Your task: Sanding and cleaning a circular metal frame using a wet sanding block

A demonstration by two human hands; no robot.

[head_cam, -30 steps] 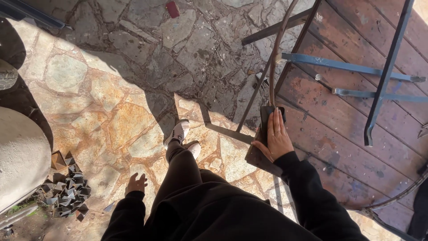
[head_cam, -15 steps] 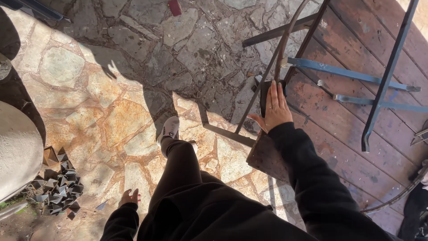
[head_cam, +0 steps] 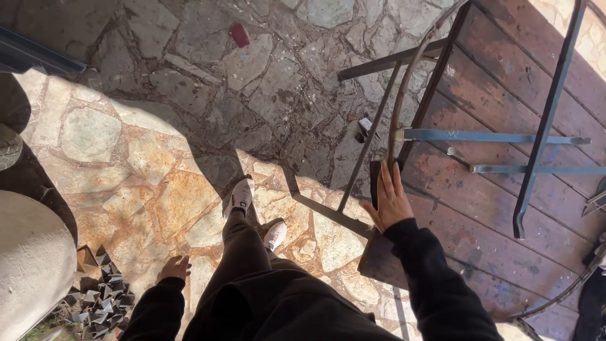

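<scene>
My right hand rests flat, fingers together, on a small dark block at the edge of a worn reddish wooden tabletop. A thin curved rusty rod rises from beside that block. My left hand hangs loose and empty beside my leg, fingers slightly apart, above the stone paving. Both arms wear black sleeves. My legs in dark trousers and pale shoes stand on the paving between the two hands.
Blue-grey metal bars lie across the tabletop. A dark metal frame slants down from the table to the flagstones. A pile of small grey metal pieces sits lower left beside a large pale round stone.
My right hand has shifted slightly up along the table edge and flattened against the dark block. My left hand has dropped lower beside my leg. The view has tilted a little.
</scene>
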